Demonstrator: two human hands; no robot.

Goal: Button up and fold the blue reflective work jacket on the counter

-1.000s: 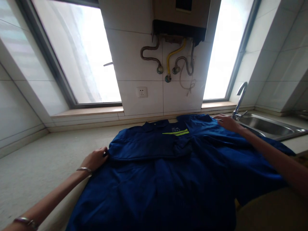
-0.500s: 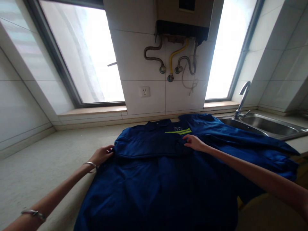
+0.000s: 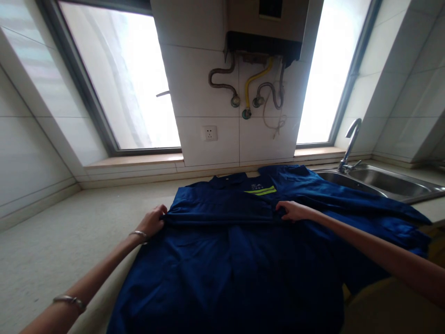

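Note:
A dark blue work jacket [image 3: 225, 264] lies spread over the counter, its collar towards the wall. A yellow-green reflective strip [image 3: 266, 190] and small white print show on its chest. At the jacket's left edge, my left hand [image 3: 155, 220] is closed on the cloth, a bangle round its wrist. My right hand [image 3: 294, 211] pinches the fabric below the strip. Between both hands runs a folded sleeve [image 3: 222, 218] across the body of the jacket. The other sleeve [image 3: 368, 204] stretches out to the right, reaching past the sink's front edge.
The pale counter [image 3: 62, 232] extends to the left. A steel double sink [image 3: 392, 181] with a tap [image 3: 351, 139] is at the right. Above, a water heater [image 3: 266, 28] with hoses hangs between two windows, and a wall socket [image 3: 209, 133] sits below it.
My right hand has moved slightly right and down with the cloth. The fold between my hands has become narrower and tighter, and my left hand has shifted a little.

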